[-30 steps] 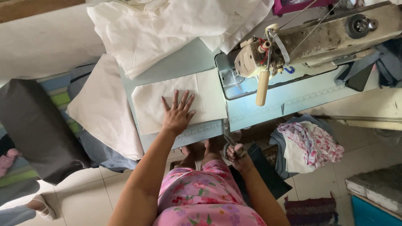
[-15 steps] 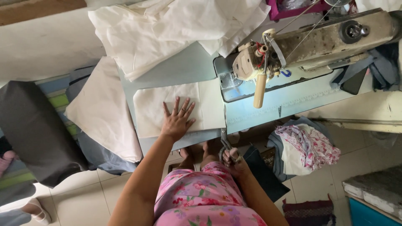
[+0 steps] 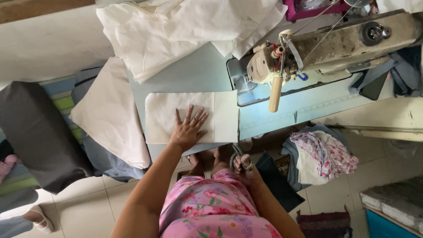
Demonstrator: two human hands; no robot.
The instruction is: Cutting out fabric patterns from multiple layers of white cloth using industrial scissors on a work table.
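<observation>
Folded cream cloth [image 3: 191, 117] flat on the table [image 3: 198, 72], just left of the sewing machine [image 3: 335, 46]. Left hand [image 3: 189, 128] pressed on it, fingers spread apart. Right hand [image 3: 243, 164] below the table edge, closed around scissors [image 3: 235, 154]. Best to keep the palm flat and the layers square, edges aligned, before bringing the blades up. Heaped cloth [image 3: 176, 31] at the far side and a hanging piece [image 3: 110, 114] at left crowding the surface; floral bundle [image 3: 324, 152] on the floor at right.

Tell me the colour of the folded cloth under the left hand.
Cream, plain folded cloth; head view shows it best.
</observation>
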